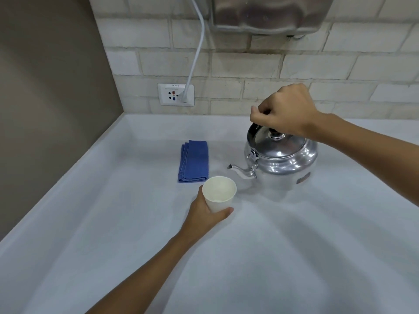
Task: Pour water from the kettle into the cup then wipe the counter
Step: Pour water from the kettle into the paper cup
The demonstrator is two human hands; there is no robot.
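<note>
A person's two bare arms reach forward over a pale counter [294, 257]. The left hand [204, 214] comes in from the lower middle, fingers and thumb wrapped around a white paper cup [219, 193], which stands upright near the counter's centre. The right hand [284, 109] reaches in from the right, forearm angled down, fingers curled closed over the top of the handle of a shiny metal kettle [281, 158]. The kettle sits on the counter, spout pointing left towards the cup, a small gap between them. A folded blue cloth [194, 160] lies flat just behind the cup, left of the kettle. Behind runs a tiled wall with a socket [175, 94] and a white cord [197, 48]. A brown wall borders the counter's left edge. The near counter is open.
</note>
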